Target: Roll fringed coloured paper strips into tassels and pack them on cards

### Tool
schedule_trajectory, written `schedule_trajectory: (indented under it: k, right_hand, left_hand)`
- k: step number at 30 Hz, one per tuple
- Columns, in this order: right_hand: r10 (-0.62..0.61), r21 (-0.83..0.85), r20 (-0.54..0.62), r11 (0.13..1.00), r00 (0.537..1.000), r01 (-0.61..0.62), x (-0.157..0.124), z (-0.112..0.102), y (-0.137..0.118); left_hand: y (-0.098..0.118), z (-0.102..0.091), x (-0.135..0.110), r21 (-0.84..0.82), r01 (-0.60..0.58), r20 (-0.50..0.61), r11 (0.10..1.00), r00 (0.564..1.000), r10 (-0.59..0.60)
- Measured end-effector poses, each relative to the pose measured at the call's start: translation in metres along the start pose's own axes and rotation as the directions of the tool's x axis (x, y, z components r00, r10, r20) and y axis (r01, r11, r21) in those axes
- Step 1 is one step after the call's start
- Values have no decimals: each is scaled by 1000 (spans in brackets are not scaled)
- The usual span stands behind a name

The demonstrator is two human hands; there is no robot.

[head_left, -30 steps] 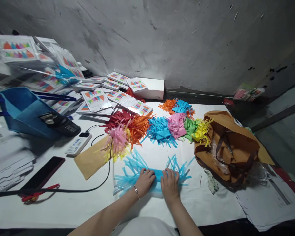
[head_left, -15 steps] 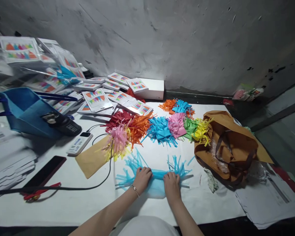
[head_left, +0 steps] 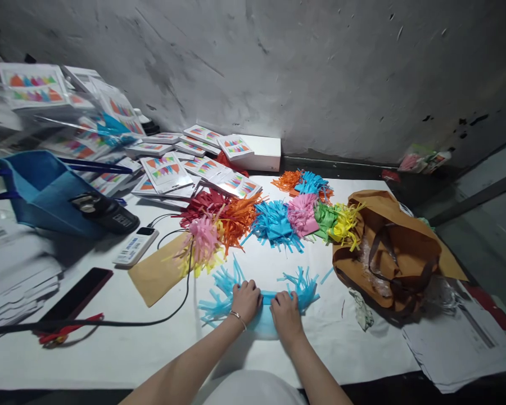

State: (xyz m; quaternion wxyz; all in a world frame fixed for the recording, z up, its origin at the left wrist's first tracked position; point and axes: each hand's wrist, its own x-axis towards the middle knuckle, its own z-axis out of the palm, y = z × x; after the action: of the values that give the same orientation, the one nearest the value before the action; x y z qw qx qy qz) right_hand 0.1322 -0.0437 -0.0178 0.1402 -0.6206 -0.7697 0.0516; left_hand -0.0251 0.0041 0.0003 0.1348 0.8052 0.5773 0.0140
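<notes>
A light blue fringed tissue paper piece (head_left: 303, 284) lies on the white table (head_left: 122, 349) near the front edge. My left hand (head_left: 246, 300) is closed on its middle from the left, and my right hand (head_left: 285, 314) is closed on it from the right. The two hands sit close together, bunching the paper between them. Fringe strips fan out to both sides of the hands. Just beyond lie piles of finished fringed tassels (head_left: 274, 222) in red, orange, pink, blue, green and yellow.
A brown bag (head_left: 388, 247) sits at the right, a blue bag (head_left: 37, 188) at the left. Packaged cards (head_left: 166, 169) are stacked at the back left. A brown envelope (head_left: 156, 275), a remote (head_left: 135, 246), a black phone (head_left: 78, 295) and a black cable (head_left: 109, 324) lie left of my hands.
My hands have drawn closer together along the blue paper, gathering its middle. The fringe has pulled in from both sides and now stands up more.
</notes>
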Motion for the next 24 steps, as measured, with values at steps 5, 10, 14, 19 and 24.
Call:
schedule_trajectory:
  k: [5, 10, 14, 19, 24]
  right_hand:
    - [-15, 39, 9, 999, 1000, 15, 0, 8, 3]
    - [-9, 61, 10, 998, 1000, 9, 1, 2, 1]
    - [-30, 53, 13, 998, 999, 30, 3, 4, -3]
    - [-66, 49, 14, 997, 998, 65, 4, 9, -3]
    - [-34, 52, -11, 998, 999, 34, -5, 1, 7]
  left_hand:
    - [-4, -1, -13, -26, -165, -36, 986, 986, 164]
    - [-6, 9, -14, -41, -249, -87, 968, 966, 244]
    - [-8, 9, -11, -58, -266, -85, 962, 962, 260]
    - [-10, 7, -13, -70, -310, -79, 948, 949, 304]
    - [-14, 9, -16, -73, -271, -95, 960, 960, 264]
